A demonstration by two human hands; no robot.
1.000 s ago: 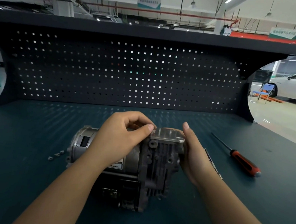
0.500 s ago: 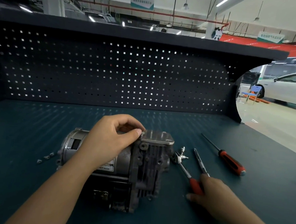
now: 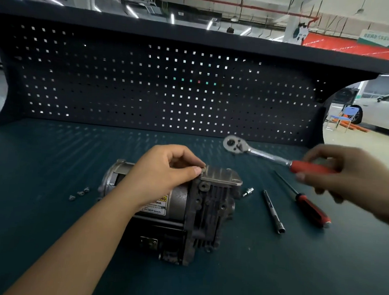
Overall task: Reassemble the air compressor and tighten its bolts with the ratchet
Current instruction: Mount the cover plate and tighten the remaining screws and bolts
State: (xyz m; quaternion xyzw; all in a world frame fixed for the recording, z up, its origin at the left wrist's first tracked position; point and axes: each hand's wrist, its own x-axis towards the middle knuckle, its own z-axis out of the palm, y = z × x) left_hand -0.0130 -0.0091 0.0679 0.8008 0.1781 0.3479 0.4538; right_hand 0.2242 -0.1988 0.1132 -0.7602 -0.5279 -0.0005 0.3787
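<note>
While your left hand (image 3: 164, 170) rests on top of the air compressor (image 3: 184, 213), its thumb and forefinger pinch what looks like a bolt (image 3: 202, 170) at the left corner of the cover plate (image 3: 221, 178). Your right hand (image 3: 348, 178), blurred, is curled round the red handle of the ratchet (image 3: 269, 156) and holds it clear of the tabletop (image 3: 45, 229). Your two hands are well apart.

The compressor lies about midway across the tabletop, nearer the front edge than the back. Its long axis runs left to right, motor end toward the left edge, finned head and plate toward the right. The ratchet runs roughly along the same line, handle to the right and head pointing left and toward the back edge, so the head hangs beyond and to the right of the plate. From the tool, then, the plate lies down, nearer you and to the left.

No socket shows on the ratchet head. A small adapter (image 3: 247, 192) and an extension bar (image 3: 273, 211) lie just right of the compressor, between it and the screwdriver (image 3: 304, 203), closer to your right hand. You will probably need one fitted before the head can drop onto the bolt. A few loose bolts (image 3: 79, 193) lie beside the motor end, toward the left edge
</note>
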